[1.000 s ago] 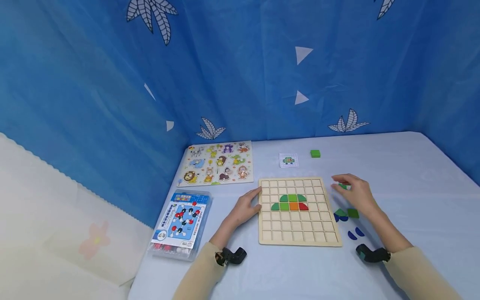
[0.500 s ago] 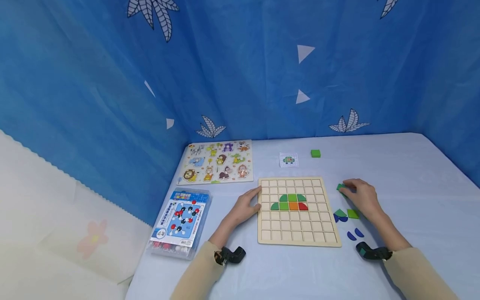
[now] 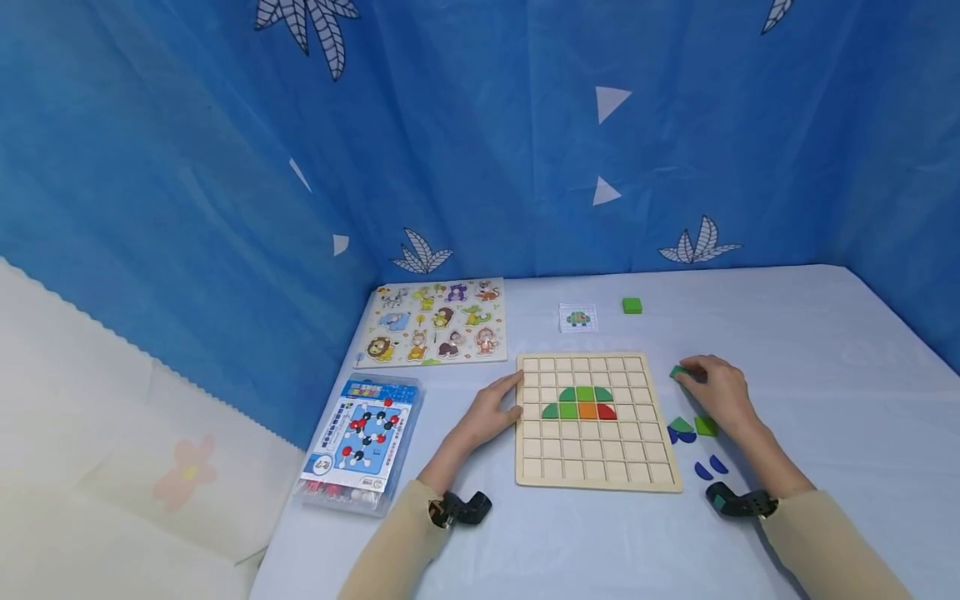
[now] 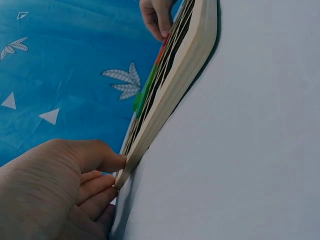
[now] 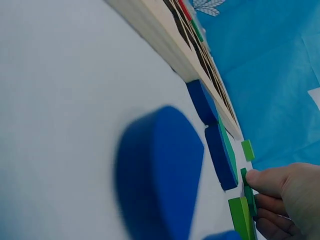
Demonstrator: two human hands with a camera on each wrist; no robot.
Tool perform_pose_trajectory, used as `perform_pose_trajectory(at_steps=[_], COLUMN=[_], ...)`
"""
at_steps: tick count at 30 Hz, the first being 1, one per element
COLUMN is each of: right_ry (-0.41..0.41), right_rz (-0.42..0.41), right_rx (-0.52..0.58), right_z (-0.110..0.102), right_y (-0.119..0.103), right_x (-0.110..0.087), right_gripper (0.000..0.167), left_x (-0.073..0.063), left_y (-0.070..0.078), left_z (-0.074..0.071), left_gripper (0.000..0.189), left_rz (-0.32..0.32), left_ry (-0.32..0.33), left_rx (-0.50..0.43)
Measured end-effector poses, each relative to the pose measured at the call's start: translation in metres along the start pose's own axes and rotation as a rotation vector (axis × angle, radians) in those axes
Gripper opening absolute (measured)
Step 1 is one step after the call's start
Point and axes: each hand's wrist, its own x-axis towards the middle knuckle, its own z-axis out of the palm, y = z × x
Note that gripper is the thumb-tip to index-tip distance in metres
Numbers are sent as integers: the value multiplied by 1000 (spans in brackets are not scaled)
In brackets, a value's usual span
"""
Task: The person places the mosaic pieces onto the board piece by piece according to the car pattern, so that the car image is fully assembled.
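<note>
In the head view, my left hand [image 3: 486, 414] touches the left edge of the wooden grid board [image 3: 597, 462]; thumb and fingertips lie against that edge in the left wrist view too. Several coloured tiles form a shape on the board: green squares, green rounded corners, an orange square [image 3: 587, 411] and a red rounded tile [image 3: 607, 412]. Right of the board, my right hand [image 3: 722, 392] pinches a small green tile [image 3: 677, 371] between thumb and fingers, low over the table. Its outline is partly hidden by the fingers.
Nearer me than the right hand lie a light green square [image 3: 706, 427], a darker green tile [image 3: 681, 424] and several blue half-round tiles [image 3: 702, 471]. Behind the board are a small picture card [image 3: 578, 318] and green block [image 3: 632, 306]. Left are an animal puzzle [image 3: 431, 325] and boxed molecule kit [image 3: 360, 437].
My right hand first moved slightly right and lowered toward the table, then shifted a little left with the green tile. The left hand has stayed on the board's edge.
</note>
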Motion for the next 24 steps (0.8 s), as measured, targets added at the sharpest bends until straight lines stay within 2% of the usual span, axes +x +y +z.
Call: perform_pose_trajectory(at_steps=[10, 24], right_ry=[-11, -3], right_rz=[-23, -29], right_rx=[-34, -47], right_z=[3, 10], right_y=[-2, -6], right_x=[2, 5], right_gripper=[26, 30], left_x=[-2, -1], left_y=[-1, 0], left_z=[0, 1], left_gripper=[61, 61], left_rz=[13, 1], left_ry=[5, 6], left_rx=[-3, -24])
